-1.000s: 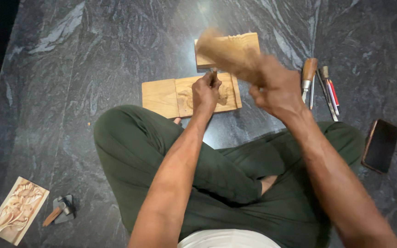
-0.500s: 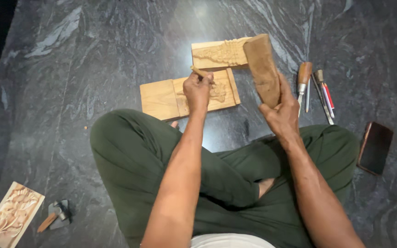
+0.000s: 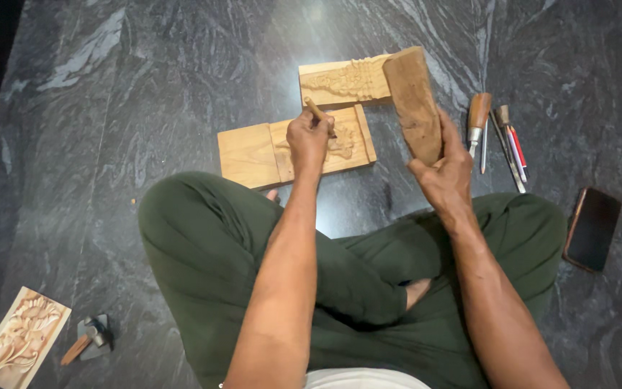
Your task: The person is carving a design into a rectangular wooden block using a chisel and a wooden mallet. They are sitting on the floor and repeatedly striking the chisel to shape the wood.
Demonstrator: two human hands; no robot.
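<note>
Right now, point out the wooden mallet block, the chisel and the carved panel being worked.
wooden mallet block [image 3: 413, 101], head view, middle of its broad face
chisel [image 3: 317, 110], head view, wooden handle
carved panel [image 3: 250, 153], head view, plain left end

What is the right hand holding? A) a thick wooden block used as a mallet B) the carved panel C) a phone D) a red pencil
A: the right hand grips the thick wooden block, raised above the floor beside the left hand's chisel.

Dark green trousers, white top — bare forearms
</note>
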